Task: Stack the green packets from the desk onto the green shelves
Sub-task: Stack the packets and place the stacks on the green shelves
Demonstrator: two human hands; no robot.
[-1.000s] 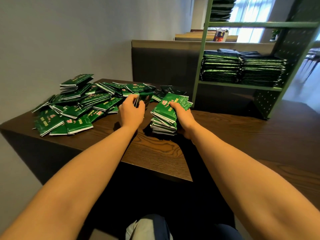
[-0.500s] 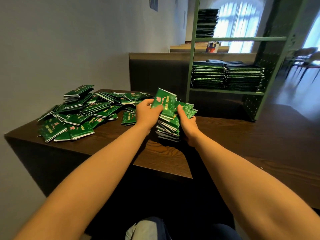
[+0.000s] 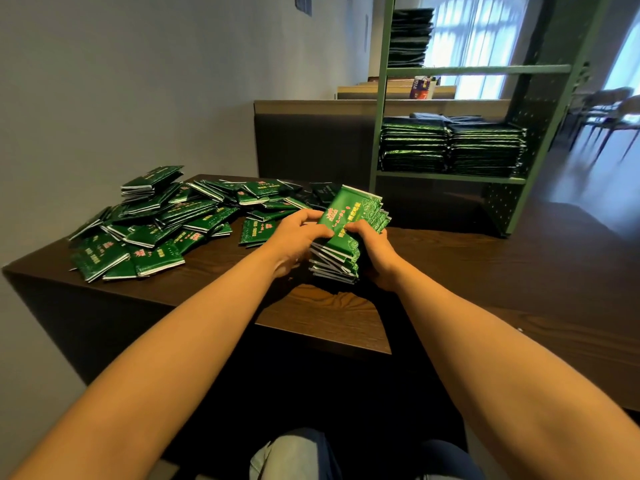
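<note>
Nearest, at the bottom edge, a knee in pale trousers; above it, two bare forearms stretched forward over the near edge of the dark wooden table; at their ends, both hands clasping one gathered stack of green packets from either side; left hand curled round the stack's left flank, thumb up on the top packet; right hand curled round the right flank, thumb likewise on top; a slightly leaning stack with uneven layers and silver edges showing, its bottom down at the table top, touching or just clear, cannot tell which; further left on the table, near the wall, a loose heap of green packets, overlapping at all angles, a few piled at its far corner; beyond the heap, a dark partition with a pale top; to the right of it, standing on the table, the green shelves; on the lower shelf, two neat piles of packets side by side and touching; on the upper shelf, another tall pile; farthest off, a bright window and blurred chairs.
</note>
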